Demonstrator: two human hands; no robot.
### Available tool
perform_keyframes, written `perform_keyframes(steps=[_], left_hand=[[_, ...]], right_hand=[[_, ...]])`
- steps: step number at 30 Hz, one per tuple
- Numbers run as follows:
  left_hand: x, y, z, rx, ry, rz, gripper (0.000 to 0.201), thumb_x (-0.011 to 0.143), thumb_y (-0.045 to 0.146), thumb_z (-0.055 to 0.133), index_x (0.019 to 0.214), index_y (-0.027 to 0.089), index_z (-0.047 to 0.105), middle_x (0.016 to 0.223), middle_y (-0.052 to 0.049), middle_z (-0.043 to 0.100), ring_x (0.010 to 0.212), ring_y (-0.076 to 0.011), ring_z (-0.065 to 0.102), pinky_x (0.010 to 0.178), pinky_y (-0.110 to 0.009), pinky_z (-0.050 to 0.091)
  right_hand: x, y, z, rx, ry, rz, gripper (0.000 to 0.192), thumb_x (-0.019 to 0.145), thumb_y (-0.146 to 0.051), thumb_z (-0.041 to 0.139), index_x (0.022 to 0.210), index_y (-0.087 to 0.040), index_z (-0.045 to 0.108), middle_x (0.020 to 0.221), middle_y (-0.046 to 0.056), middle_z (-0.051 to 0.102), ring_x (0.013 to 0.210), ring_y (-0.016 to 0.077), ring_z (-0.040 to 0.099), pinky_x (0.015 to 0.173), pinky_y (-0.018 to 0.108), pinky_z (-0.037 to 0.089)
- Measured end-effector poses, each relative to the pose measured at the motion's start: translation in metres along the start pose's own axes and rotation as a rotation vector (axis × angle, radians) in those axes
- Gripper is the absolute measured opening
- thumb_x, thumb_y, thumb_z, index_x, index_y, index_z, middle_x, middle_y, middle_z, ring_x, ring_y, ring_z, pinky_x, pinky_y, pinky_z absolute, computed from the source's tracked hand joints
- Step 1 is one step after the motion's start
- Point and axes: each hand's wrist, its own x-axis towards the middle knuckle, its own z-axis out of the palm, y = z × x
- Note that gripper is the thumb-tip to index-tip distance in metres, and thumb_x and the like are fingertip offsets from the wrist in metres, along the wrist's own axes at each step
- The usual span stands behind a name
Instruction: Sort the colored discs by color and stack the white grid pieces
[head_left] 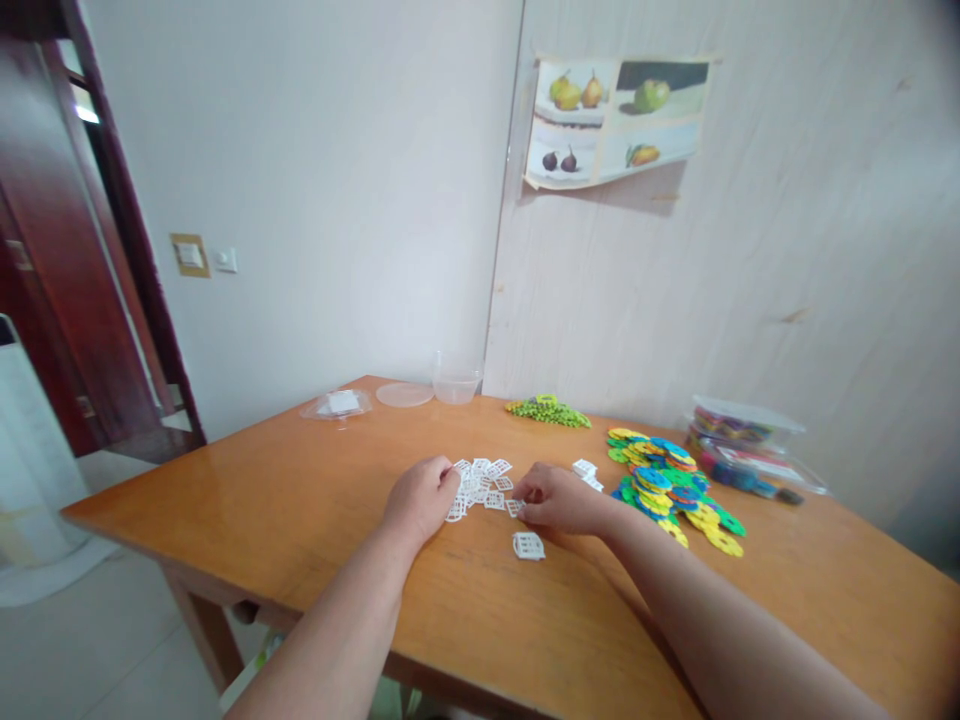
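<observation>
Both hands are down among a scatter of small white lattice pieces [480, 482] near the middle of the wooden table [247, 480], so the step in hand looks like sorting or picking from that scatter. The left hand [421, 497] lies curled over the left edge of the pieces, its fingertips touching one; whether it actually pinches it cannot be told. The right hand [559, 499] sits just to the right, its fingers closed together on a white piece at the scatter's near right edge. One more white piece [528, 545] lies alone, nearer than the rest, just beside the right wrist. Right of the hands spreads a heap of coloured plastic discs [671, 485], with a clear box of more pieces [739, 445] beyond it. A green cluster [547, 410], a clear tub [455, 380] and its lid [405, 394] stand far off by the wall. Any next move would likely call for a fine fingertip pinch, since the pieces are thin and lie flat.
</observation>
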Motion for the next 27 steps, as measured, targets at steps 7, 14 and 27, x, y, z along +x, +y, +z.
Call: perform_keyframes(steps=[7,14,27], left_hand=[[0.001,-0.004,0.003,0.001,-0.016,-0.008,0.029,0.09,0.033,0.043,0.068,0.019,0.055,0.069,0.0,0.06,0.066,-0.0125,0.049,0.058,-0.024,0.025],[0.001,-0.007,0.007,-0.036,0.003,0.008,0.029,0.09,0.036,0.043,0.07,0.02,0.056,0.072,0.0,0.061,0.068,-0.0131,0.052,0.059,-0.024,0.027],[0.001,-0.006,0.005,-0.037,-0.009,-0.001,0.027,0.088,0.034,0.045,0.069,0.02,0.057,0.07,0.0,0.061,0.066,-0.013,0.051,0.059,-0.024,0.028]], right_hand=[[-0.003,0.004,0.002,0.016,0.028,0.114,0.017,0.069,-0.029,0.067,0.083,-0.019,0.07,0.079,0.001,0.068,0.068,0.0148,0.059,0.057,0.023,0.037],[-0.028,-0.004,-0.018,0.106,-0.007,0.015,0.025,0.071,-0.034,0.069,0.091,-0.02,0.071,0.091,0.003,0.067,0.079,0.0169,0.059,0.069,0.027,0.044],[-0.038,-0.019,-0.024,0.063,-0.063,-0.078,0.029,0.072,-0.044,0.071,0.094,-0.024,0.072,0.095,0.003,0.065,0.084,0.0183,0.059,0.074,0.028,0.044]])
